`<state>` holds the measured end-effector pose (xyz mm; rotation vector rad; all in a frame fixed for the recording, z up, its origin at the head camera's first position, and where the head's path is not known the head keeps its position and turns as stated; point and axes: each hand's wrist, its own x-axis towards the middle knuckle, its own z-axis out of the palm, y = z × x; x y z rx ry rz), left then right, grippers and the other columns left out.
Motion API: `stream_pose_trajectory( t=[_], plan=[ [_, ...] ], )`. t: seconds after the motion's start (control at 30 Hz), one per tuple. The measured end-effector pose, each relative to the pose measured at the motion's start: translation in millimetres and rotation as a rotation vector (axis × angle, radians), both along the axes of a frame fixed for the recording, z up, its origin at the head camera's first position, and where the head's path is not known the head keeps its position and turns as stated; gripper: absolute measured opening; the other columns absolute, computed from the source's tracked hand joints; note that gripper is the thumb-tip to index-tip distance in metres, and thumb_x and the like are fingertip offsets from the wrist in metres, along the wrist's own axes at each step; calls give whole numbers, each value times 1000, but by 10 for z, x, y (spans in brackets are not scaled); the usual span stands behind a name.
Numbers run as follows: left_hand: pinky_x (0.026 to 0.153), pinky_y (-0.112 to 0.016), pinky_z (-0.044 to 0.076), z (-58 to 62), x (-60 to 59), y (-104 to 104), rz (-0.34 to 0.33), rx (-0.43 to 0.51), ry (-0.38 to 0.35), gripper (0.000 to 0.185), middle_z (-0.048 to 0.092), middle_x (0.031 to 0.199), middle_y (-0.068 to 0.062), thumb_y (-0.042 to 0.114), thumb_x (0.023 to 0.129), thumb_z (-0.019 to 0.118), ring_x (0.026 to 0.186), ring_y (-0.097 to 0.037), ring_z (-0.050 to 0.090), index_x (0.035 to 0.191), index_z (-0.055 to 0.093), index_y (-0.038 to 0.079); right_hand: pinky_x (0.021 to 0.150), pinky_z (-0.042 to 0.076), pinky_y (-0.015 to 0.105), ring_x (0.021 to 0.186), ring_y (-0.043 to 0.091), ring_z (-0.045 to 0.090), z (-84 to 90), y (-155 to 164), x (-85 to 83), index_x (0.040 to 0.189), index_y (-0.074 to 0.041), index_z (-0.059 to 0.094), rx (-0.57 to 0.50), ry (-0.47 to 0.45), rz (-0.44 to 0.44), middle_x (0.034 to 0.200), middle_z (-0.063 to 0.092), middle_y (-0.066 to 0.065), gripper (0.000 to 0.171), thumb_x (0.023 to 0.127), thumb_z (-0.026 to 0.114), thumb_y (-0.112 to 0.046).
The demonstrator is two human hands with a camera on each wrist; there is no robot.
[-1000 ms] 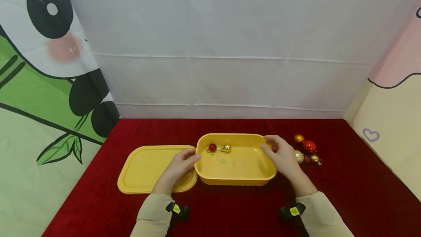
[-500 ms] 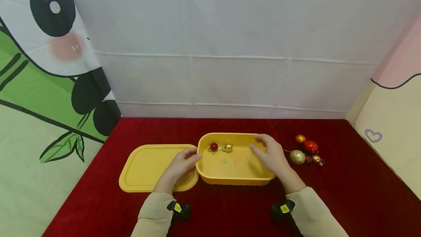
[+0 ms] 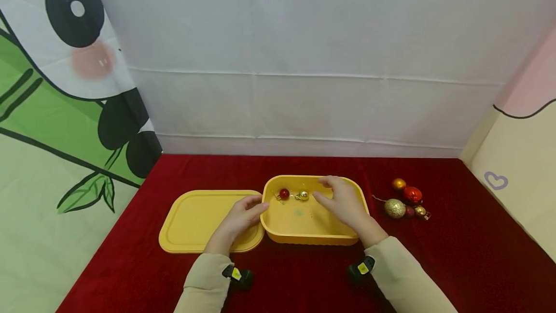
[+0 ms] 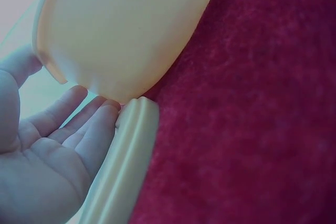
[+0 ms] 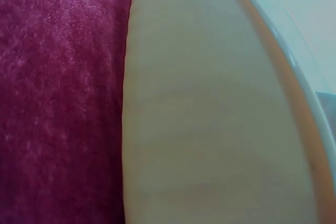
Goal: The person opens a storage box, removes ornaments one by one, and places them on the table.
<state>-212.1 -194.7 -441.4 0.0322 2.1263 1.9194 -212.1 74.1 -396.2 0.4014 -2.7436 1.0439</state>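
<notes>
A yellow plastic box (image 3: 319,223) stands mid-table, holding a small red bauble (image 3: 284,194) and a small gold bauble (image 3: 303,195) at its back left. My left hand (image 3: 240,217) holds the box's left end. In the left wrist view its thumb meets the rim and its fingers (image 4: 100,129) touch the outer wall, beside the yellow lid (image 4: 126,161). Over the right part of the box is my right hand (image 3: 345,202), thumb and fingers apart, nothing between them. The right wrist view shows only the box's outer wall (image 5: 210,103), without the hand.
Right of the box lies a cluster of baubles: a gold glitter one (image 3: 395,208), a shiny red one (image 3: 412,194), an orange-gold one (image 3: 398,184) and smaller ones. The flat lid lies left on the red tablecloth (image 3: 299,279). A white cloth backdrop (image 3: 304,62) hangs behind.
My right hand has moved left from the box's right rim to above its inside. The left hand has stayed at the left end. The baubles lie unchanged.
</notes>
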Motion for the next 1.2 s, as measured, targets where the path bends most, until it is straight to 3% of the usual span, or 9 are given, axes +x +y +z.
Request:
stream_pose_trajectory(
  t=[0.6, 1.2],
  plan=[
    [95, -35, 52, 19, 1, 11, 5, 6, -1, 51, 52, 134, -19, 25, 92, 62, 114, -25, 58, 135, 47, 1, 96, 49, 45, 111, 31, 58, -15, -249, -123, 122, -3, 59, 127, -102, 93, 122, 60, 16, 39, 87, 67, -20],
    [94, -35, 52, 21, -2, 13, 2, -1, 0, 52, 51, 134, -20, 25, 92, 62, 114, -25, 58, 136, 47, 0, 104, 43, 45, 119, 30, 53, -100, -267, -187, 124, -2, 57, 192, -158, 153, 126, 57, 14, 39, 88, 66, -16]
  ],
)
